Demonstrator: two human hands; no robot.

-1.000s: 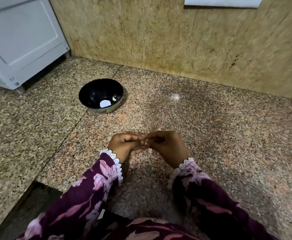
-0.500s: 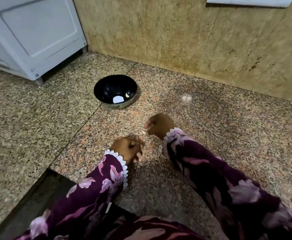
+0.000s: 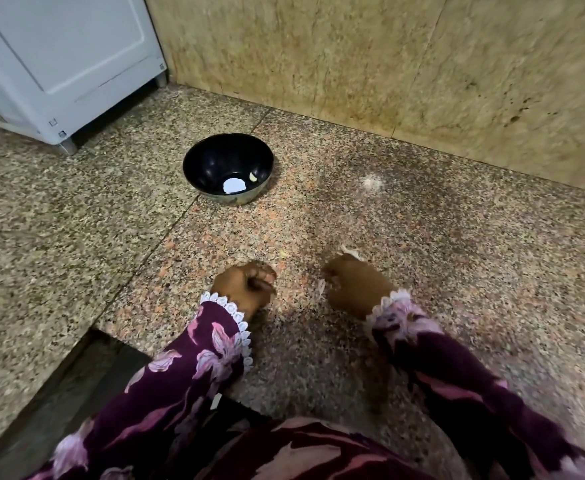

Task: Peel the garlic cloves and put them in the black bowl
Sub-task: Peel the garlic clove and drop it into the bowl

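bowl [image 3: 228, 169] on floor [image 3: 457, 237], frame centre-left | clove [image 3: 253, 176] inside bowl | cabinet [image 3: 62, 60] upper left | wall [image 3: 388, 57] behind | hands lower centre

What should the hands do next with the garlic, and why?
Probably the right hand should shed the papery skin at its fingertips and go for another clove. The black bowl holds only one small pale clove beside a bright white patch. The left hand is curled; whether it hides a clove cannot be told, so it may go to the bowl first.
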